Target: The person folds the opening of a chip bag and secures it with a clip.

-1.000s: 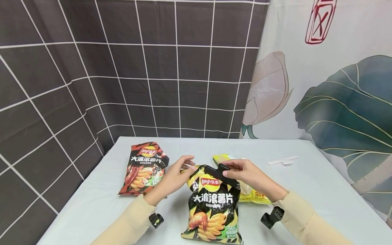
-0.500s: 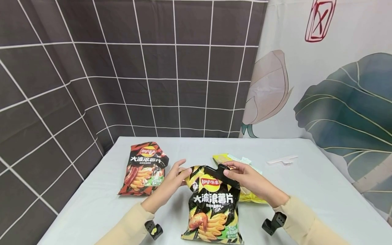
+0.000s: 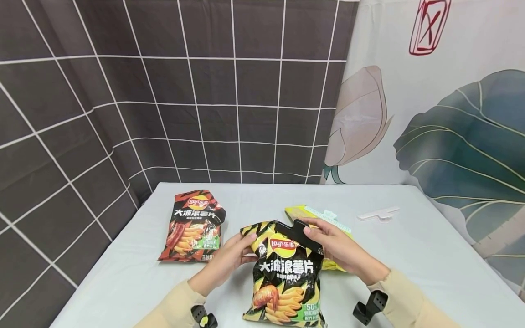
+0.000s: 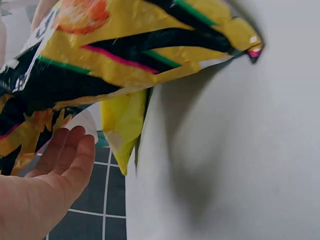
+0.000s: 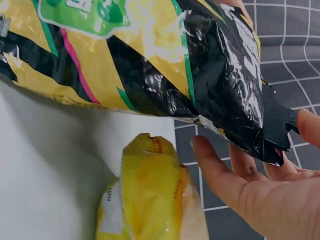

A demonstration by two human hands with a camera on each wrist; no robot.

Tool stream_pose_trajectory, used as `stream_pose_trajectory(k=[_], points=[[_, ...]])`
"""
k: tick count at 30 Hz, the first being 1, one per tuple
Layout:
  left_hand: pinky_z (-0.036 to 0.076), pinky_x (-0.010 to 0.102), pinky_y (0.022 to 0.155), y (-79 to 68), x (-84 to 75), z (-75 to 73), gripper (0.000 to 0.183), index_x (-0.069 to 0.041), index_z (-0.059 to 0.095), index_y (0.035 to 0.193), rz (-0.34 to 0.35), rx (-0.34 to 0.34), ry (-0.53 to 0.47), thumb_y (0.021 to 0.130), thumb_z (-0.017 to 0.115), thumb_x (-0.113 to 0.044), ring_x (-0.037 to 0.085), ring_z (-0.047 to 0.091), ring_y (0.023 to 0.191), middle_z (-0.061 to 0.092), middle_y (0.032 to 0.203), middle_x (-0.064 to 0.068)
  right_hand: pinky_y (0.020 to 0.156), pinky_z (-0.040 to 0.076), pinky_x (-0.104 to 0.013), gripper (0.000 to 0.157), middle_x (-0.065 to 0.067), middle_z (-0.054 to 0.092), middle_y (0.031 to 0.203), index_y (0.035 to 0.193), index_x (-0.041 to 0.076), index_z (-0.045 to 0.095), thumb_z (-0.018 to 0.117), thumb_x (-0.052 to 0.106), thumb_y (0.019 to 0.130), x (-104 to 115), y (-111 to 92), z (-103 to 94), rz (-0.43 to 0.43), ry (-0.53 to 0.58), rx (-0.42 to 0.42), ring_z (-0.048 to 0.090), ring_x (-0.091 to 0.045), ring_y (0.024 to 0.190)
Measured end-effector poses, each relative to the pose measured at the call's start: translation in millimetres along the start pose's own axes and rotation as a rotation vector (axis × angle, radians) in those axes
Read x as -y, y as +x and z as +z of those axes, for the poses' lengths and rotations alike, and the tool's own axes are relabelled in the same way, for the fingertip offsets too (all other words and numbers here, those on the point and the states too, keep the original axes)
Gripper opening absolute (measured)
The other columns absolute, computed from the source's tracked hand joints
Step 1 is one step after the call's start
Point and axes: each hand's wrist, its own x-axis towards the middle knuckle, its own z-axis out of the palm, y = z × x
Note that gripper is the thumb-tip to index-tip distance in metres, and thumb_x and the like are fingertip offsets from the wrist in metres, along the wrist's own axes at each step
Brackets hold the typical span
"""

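In the head view a black-and-yellow bag of potato chips (image 3: pixel 287 278) stands leaning in front of me, its top edge between my hands. A black bag clip (image 3: pixel 292 231) lies across the top right of that edge. My right hand (image 3: pixel 336 243) pinches the clip, thumb in front and fingers behind. My left hand (image 3: pixel 227 259) holds the upper left side of the bag, thumb at the front edge; the fingers (image 4: pixel 75 157) reach behind it in the left wrist view. The bag's back is hidden in the head view.
A red-and-black chip bag (image 3: pixel 194 228) lies at the left on the white table (image 3: pixel 135 273). Behind the right hand is a yellow bag (image 3: pixel 298 212) with a pale clip-like strip (image 3: pixel 328 217) along it. A white bag clip (image 3: pixel 377 214) lies at the back right.
My left hand has come down a little and moved from the bag's top corner to its upper left side. The right hand stays at the clip; the bag hardly shifts.
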Motion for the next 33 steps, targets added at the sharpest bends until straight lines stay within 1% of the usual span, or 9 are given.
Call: stream_pose_trajectory(k=[5, 8, 10, 13, 17, 23, 25, 29, 33], points=[[0.049, 0.027, 0.091, -3.5, 4.2, 0.3, 0.052, 0.007, 0.044, 0.127, 0.003, 0.043, 0.035, 0.099, 0.047, -0.037, 0.012, 0.059, 0.102, 0.061, 0.116, 0.008, 0.115, 0.021, -0.055, 0.077, -0.030, 0.022, 0.152, 0.152, 0.000, 0.012, 0.059, 0.024, 0.095, -2, -4, -1.4, 0.053, 0.046, 0.017, 0.023, -0.044, 0.142], [0.049, 0.028, 0.092, -5.5, 5.8, -0.2, 0.051, 0.007, 0.044, 0.129, 0.019, 0.053, 0.035, 0.100, 0.046, -0.035, 0.013, 0.058, 0.106, 0.059, 0.120, 0.010, 0.112, 0.032, -0.050, 0.082, -0.032, 0.018, 0.153, 0.150, -0.006, 0.010, 0.062, 0.022, 0.093, -2, -7, -1.1, 0.079, 0.052, 0.020, 0.030, -0.044, 0.139], [0.049, 0.029, 0.093, -6.5, 6.1, -0.4, 0.052, 0.007, 0.043, 0.130, 0.024, 0.054, 0.028, 0.100, 0.046, -0.035, 0.014, 0.057, 0.107, 0.058, 0.123, 0.012, 0.107, 0.042, -0.043, 0.081, -0.033, 0.019, 0.152, 0.149, -0.009, 0.014, 0.064, 0.022, 0.092, -3, -9, -0.5, 0.089, 0.027, 0.022, 0.042, -0.039, 0.132], [0.049, 0.030, 0.095, -8.0, 5.7, -0.1, 0.052, 0.007, 0.043, 0.131, 0.024, 0.059, 0.023, 0.100, 0.046, -0.034, 0.015, 0.056, 0.110, 0.056, 0.127, 0.014, 0.095, 0.052, -0.035, 0.077, -0.031, 0.036, 0.144, 0.146, -0.010, 0.023, 0.065, 0.023, 0.091, -7, -12, -0.2, 0.088, -0.023, 0.042, 0.055, -0.024, 0.117], [0.048, 0.032, 0.097, -9.5, 5.2, 1.0, 0.051, 0.007, 0.043, 0.131, 0.028, 0.064, 0.053, 0.099, 0.048, -0.033, 0.017, 0.054, 0.117, 0.054, 0.129, 0.015, 0.090, 0.052, -0.032, 0.071, -0.021, 0.052, 0.132, 0.144, -0.007, 0.031, 0.067, 0.022, 0.090, -11, -16, -0.4, 0.068, -0.067, 0.064, 0.058, -0.017, 0.108], [0.048, 0.030, 0.096, -10.8, 6.3, 1.9, 0.063, 0.007, 0.033, 0.143, 0.021, 0.079, 0.091, 0.097, 0.051, -0.033, 0.029, 0.048, 0.128, 0.045, 0.143, 0.022, 0.094, 0.052, -0.036, 0.078, -0.021, 0.053, 0.133, 0.145, -0.006, 0.025, 0.071, 0.022, 0.087, -18, -21, 0.0, 0.071, -0.057, 0.057, 0.057, -0.021, 0.114], [0.048, 0.029, 0.095, -12.3, 6.1, 2.0, 0.066, 0.006, 0.028, 0.146, 0.013, 0.092, 0.085, 0.097, 0.051, -0.033, 0.027, 0.051, 0.126, 0.044, 0.144, 0.022, 0.096, 0.051, -0.037, 0.081, -0.023, 0.050, 0.136, 0.147, -0.005, 0.021, 0.070, 0.021, 0.088, -21, -23, 0.7, 0.066, -0.045, 0.075, 0.056, -0.022, 0.117], [0.048, 0.029, 0.092, -16.0, 5.2, 2.6, 0.066, 0.002, 0.027, 0.148, 0.005, 0.129, 0.075, 0.097, 0.052, -0.031, 0.020, 0.056, 0.117, 0.049, 0.140, 0.022, 0.105, 0.044, -0.039, 0.084, -0.024, 0.040, 0.145, 0.150, -0.001, 0.018, 0.071, 0.019, 0.087, -26, -27, 2.3, 0.049, -0.052, 0.102, 0.046, -0.029, 0.130], [0.049, 0.029, 0.089, -17.9, 6.3, 2.5, 0.068, 0.001, 0.023, 0.149, 0.001, 0.173, 0.061, 0.097, 0.053, -0.032, 0.019, 0.057, 0.116, 0.050, 0.139, 0.022, 0.113, 0.032, -0.047, 0.088, -0.021, 0.030, 0.152, 0.150, 0.005, 0.018, 0.074, 0.014, 0.083, -31, -29, 2.9, 0.035, -0.057, 0.116, 0.028, -0.040, 0.141]])
